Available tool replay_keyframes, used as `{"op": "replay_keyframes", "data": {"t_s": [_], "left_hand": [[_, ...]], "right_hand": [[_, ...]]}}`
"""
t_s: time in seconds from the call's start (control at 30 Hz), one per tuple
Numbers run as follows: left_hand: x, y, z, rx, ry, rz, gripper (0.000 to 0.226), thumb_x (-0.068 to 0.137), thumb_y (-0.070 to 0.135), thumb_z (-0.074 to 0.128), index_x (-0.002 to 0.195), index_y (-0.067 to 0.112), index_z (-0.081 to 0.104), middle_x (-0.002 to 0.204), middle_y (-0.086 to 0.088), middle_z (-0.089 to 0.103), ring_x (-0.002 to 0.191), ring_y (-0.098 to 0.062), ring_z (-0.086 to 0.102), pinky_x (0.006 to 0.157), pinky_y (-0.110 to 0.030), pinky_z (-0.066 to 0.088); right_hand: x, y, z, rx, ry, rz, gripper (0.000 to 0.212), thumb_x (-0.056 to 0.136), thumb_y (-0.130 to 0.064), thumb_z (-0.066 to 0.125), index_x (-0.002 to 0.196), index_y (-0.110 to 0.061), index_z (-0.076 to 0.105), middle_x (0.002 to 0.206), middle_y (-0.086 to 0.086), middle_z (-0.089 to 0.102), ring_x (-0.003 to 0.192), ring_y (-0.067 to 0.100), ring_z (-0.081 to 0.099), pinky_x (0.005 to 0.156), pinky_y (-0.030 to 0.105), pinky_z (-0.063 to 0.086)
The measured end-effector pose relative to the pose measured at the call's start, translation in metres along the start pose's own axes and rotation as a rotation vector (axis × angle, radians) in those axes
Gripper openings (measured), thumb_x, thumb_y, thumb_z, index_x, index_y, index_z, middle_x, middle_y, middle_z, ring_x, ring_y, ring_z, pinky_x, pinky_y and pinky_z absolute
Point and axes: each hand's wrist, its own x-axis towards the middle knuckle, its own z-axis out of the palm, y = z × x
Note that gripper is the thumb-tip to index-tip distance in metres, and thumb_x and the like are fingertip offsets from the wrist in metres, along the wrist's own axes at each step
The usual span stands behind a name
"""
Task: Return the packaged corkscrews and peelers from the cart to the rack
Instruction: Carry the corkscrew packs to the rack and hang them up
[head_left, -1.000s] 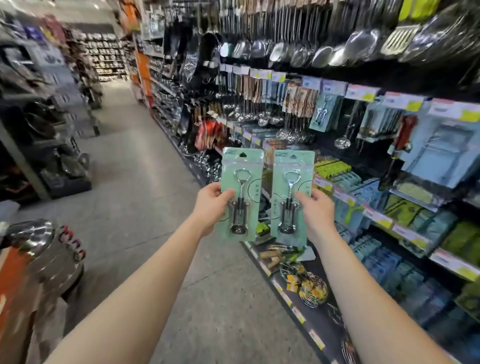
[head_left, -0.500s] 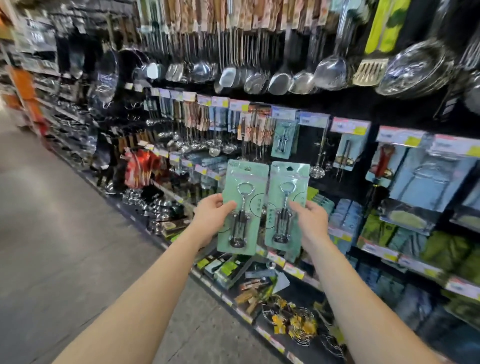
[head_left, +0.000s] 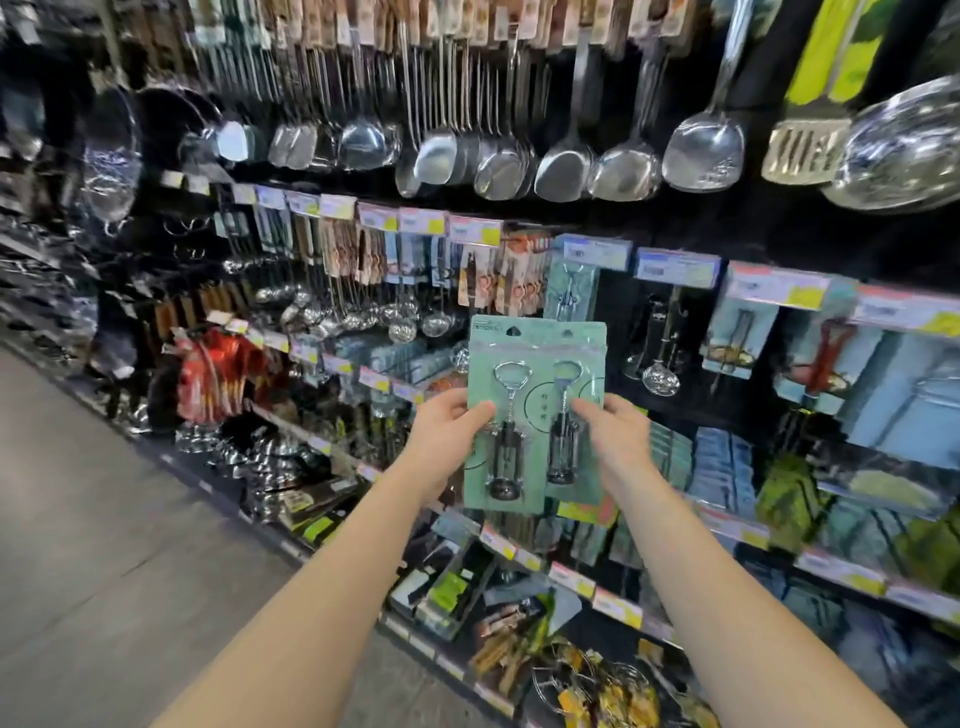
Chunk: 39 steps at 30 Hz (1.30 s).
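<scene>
I hold two green-carded corkscrew packs up in front of the rack. My left hand (head_left: 449, 441) grips the front pack (head_left: 506, 415) by its left edge, thumb on the card face. My right hand (head_left: 615, 441) grips the second pack (head_left: 582, 415) by its right edge. The front pack overlaps the second one, hiding its left part. Behind and just above them, a matching corkscrew pack (head_left: 571, 291) hangs on a rack hook under a price label. The cart is out of view.
The rack (head_left: 701, 244) fills the view: steel ladles and spatulas (head_left: 561, 166) hang along the top, carded tools on hooks in the middle row, boxed goods on lower shelves. The grey aisle floor (head_left: 104, 545) lies to the left.
My view has swung right, from the aisle to face the rack. The two packs have come together and now overlap, and they are nearer the hanging corkscrew pack.
</scene>
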Motion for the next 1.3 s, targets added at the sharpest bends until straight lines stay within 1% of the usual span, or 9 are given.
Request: {"op": "replay_keyframes", "data": {"t_s": [0.2,0.3,0.43,0.67,0.8,0.9,1.0,1.17,1.3], "left_hand": [[0.098,-0.004,-0.033,0.03,-0.037,0.008,0.025,0.094,0.037,0.07,0.115,0.024,0.074,0.11,0.0,0.079,0.103,-0.035,0.072,0.097,-0.053,0.058],[0.138,-0.005,-0.045,0.029,-0.044,0.007,0.025,0.1,0.03,0.068,0.122,0.018,0.071,0.112,0.0,0.077,0.093,-0.022,0.071,0.084,-0.036,0.058],[0.181,-0.012,-0.054,0.029,-0.088,-0.005,0.019,0.102,0.023,0.067,0.119,0.017,0.072,0.112,-0.002,0.078,0.104,-0.024,0.073,0.093,-0.042,0.059],[0.229,-0.006,-0.062,-0.019,-0.225,0.013,0.012,0.103,0.016,0.064,0.107,0.026,0.069,0.104,0.008,0.076,0.087,0.002,0.067,0.069,-0.013,0.052],[0.247,-0.003,-0.067,-0.019,-0.327,0.006,0.009,0.104,0.014,0.062,0.109,0.022,0.063,0.107,0.004,0.073,0.052,0.012,0.057,0.068,-0.042,0.053],[0.263,-0.004,-0.07,-0.015,-0.392,0.04,0.012,0.104,0.018,0.063,0.114,0.022,0.067,0.116,0.006,0.075,0.081,0.006,0.069,0.073,-0.012,0.051],[0.275,-0.009,-0.072,-0.024,-0.449,0.011,0.017,0.103,0.023,0.065,0.119,0.02,0.071,0.119,0.002,0.077,0.112,-0.017,0.071,0.082,-0.021,0.056],[0.286,-0.015,-0.07,-0.002,-0.504,0.01,0.012,0.102,0.024,0.067,0.113,0.021,0.071,0.109,0.004,0.078,0.101,-0.013,0.072,0.071,-0.017,0.056],[0.293,-0.023,-0.067,-0.043,-0.536,-0.019,0.009,0.1,0.022,0.07,0.109,0.022,0.072,0.101,0.007,0.078,0.093,-0.006,0.073,0.079,-0.023,0.054]], "right_hand": [[0.091,-0.011,0.07,0.059,0.035,-0.005,0.019,0.094,-0.014,0.072,0.111,-0.005,0.071,0.105,0.005,0.074,0.11,0.03,0.068,0.077,0.027,0.048],[0.127,-0.015,0.09,0.081,0.055,0.017,0.019,0.094,-0.015,0.072,0.105,0.0,0.065,0.101,0.002,0.071,0.092,0.017,0.066,0.084,0.029,0.044],[0.157,-0.008,0.109,0.033,0.103,-0.048,0.033,0.088,-0.029,0.076,0.112,-0.008,0.065,0.116,0.007,0.066,0.107,0.02,0.06,0.092,0.034,0.044],[0.178,-0.016,0.125,0.038,0.206,-0.178,0.049,0.086,-0.034,0.073,0.118,0.003,0.067,0.116,0.018,0.072,0.099,0.018,0.064,0.096,0.041,0.051],[0.18,-0.023,0.134,0.053,0.261,-0.191,0.024,0.091,-0.019,0.072,0.098,0.003,0.068,0.092,0.023,0.07,0.076,0.012,0.057,0.07,0.025,0.047],[0.179,-0.023,0.139,0.063,0.318,-0.182,0.011,0.094,-0.012,0.07,0.092,-0.001,0.068,0.08,0.004,0.068,0.073,0.013,0.056,0.065,0.021,0.046],[0.175,-0.023,0.145,0.097,0.329,-0.173,0.004,0.095,-0.007,0.069,0.097,-0.006,0.072,0.088,-0.001,0.074,0.078,0.009,0.066,0.068,0.012,0.052],[0.163,-0.027,0.152,0.205,0.346,-0.175,0.03,0.097,-0.001,0.066,0.127,0.0,0.062,0.081,-0.017,0.057,0.065,-0.008,0.054,0.071,0.0,0.046],[0.178,-0.018,0.148,0.162,0.356,-0.167,0.007,0.094,-0.003,0.069,0.093,-0.01,0.07,0.083,-0.006,0.072,0.062,-0.012,0.065,0.068,0.012,0.051]]}}
